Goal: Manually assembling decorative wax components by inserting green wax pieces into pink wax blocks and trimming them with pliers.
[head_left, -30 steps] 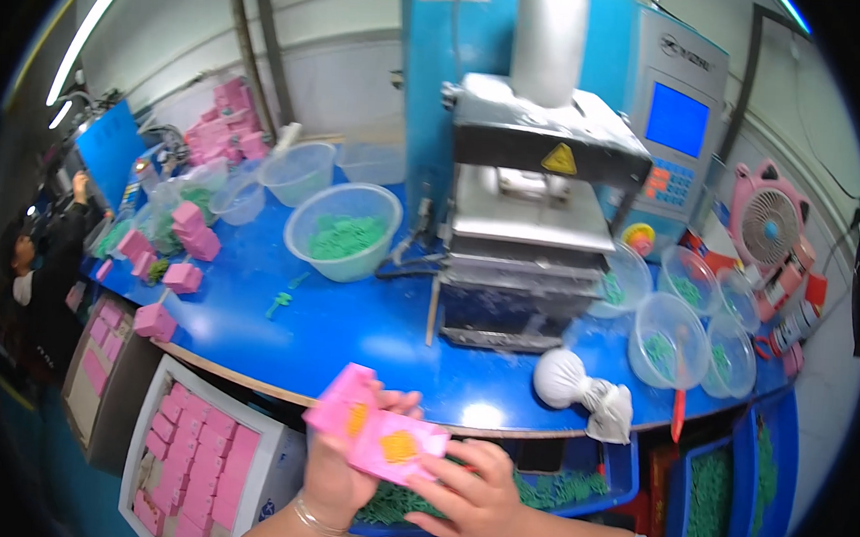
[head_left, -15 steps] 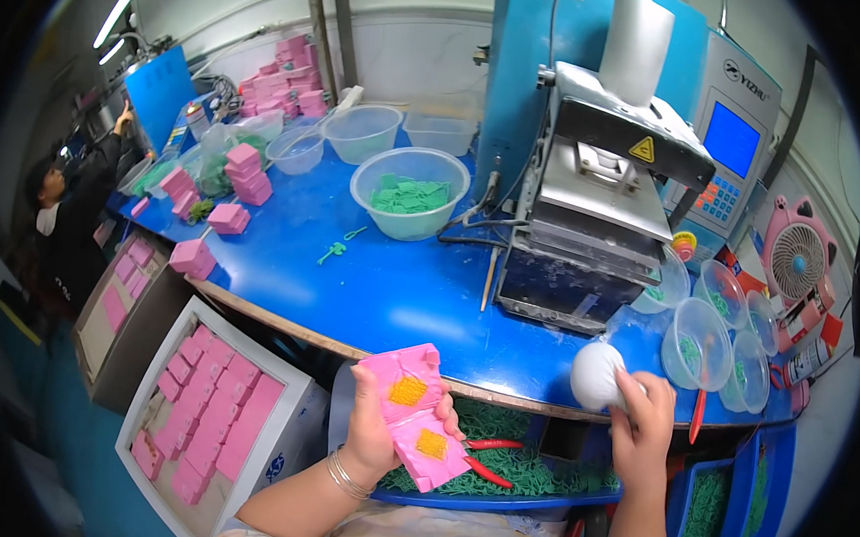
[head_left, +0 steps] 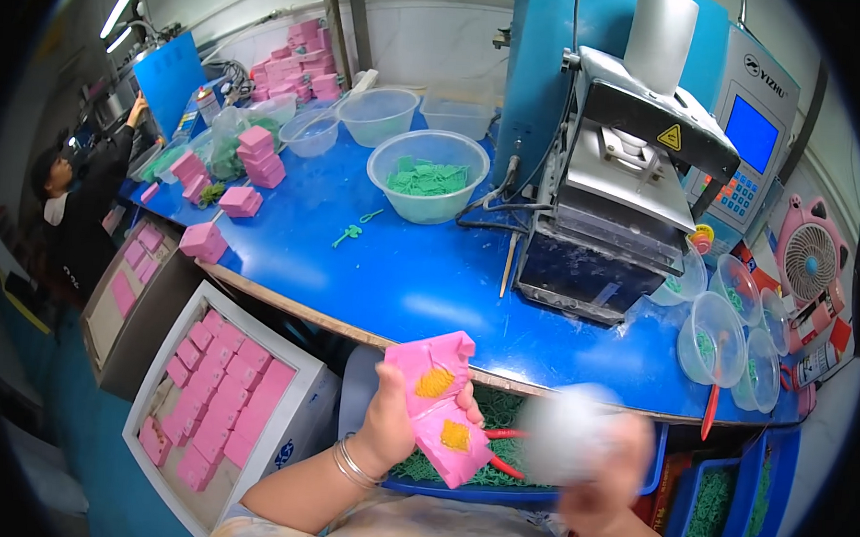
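My left hand (head_left: 392,420) grips a pink two-part mould (head_left: 427,369), spread like an open book, above the table's front edge. Each face carries a yellow-orange textured patch, one upper (head_left: 435,382) and one lower (head_left: 455,435). Smeared by motion, a round white ball (head_left: 571,436) is held in my right hand (head_left: 618,469), apart from the mould on its right; whether it is a cloth pouch cannot be told. Between the two hands, red pliers handles (head_left: 506,467) show over a blue tray (head_left: 646,475) of green pieces below the table edge.
A press machine (head_left: 615,209) stands on the blue table (head_left: 324,283). Beyond lies a clear bowl (head_left: 428,211) of green pieces; more bowls (head_left: 713,338) cluster at right. A white box (head_left: 313,427) of pink blocks stands at lower left. Another person (head_left: 82,205) works far left.
My right hand has swung left and downward with the white ball, closer to the mould. My left hand still holds the mould spread open. The whole view has shifted slightly.
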A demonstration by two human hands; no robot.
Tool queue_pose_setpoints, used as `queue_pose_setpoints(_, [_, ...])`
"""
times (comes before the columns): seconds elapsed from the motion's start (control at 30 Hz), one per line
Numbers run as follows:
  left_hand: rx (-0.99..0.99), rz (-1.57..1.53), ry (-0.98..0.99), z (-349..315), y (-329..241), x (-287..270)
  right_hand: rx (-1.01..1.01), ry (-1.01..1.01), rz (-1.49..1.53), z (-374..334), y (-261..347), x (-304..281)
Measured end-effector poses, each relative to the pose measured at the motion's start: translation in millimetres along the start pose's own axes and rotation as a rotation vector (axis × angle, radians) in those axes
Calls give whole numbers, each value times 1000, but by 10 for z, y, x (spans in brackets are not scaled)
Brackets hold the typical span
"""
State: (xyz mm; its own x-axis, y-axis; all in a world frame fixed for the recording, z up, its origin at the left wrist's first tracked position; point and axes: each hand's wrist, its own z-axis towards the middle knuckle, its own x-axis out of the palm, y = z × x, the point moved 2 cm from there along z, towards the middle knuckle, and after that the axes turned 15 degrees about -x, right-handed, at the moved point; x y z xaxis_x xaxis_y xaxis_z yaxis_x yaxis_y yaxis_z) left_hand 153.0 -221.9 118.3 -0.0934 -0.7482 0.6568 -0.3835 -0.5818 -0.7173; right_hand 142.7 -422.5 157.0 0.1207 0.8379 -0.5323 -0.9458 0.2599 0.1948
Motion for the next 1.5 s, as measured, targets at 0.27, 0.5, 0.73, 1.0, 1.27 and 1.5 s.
queue_pose_setpoints(0.27, [332, 585, -100, -94, -82, -28, 342, -100, -226, -357, -380, -247])
queue_pose_setpoints(0.5, [83, 212, 106, 31, 74, -1, 205, 299, -781, -110, -427, -350])
queue_pose_setpoints(0.73, [-441, 121, 266, 40, 329, 142, 198, 186, 718, -54, -406, 158])
queue_pose_setpoints(1.0, [-35, 342, 199, 38, 334, 156, 299, -8, 690, -122, -433, 119])
queue_pose_setpoints(1.27, [472, 942, 13, -79, 184, 168, 324, 27, 623, -203, -358, 196])
queue_pose_setpoints(1.5, [685, 1255, -201, -77, 65, 301, 304, -24, 297, -244, -238, 208])
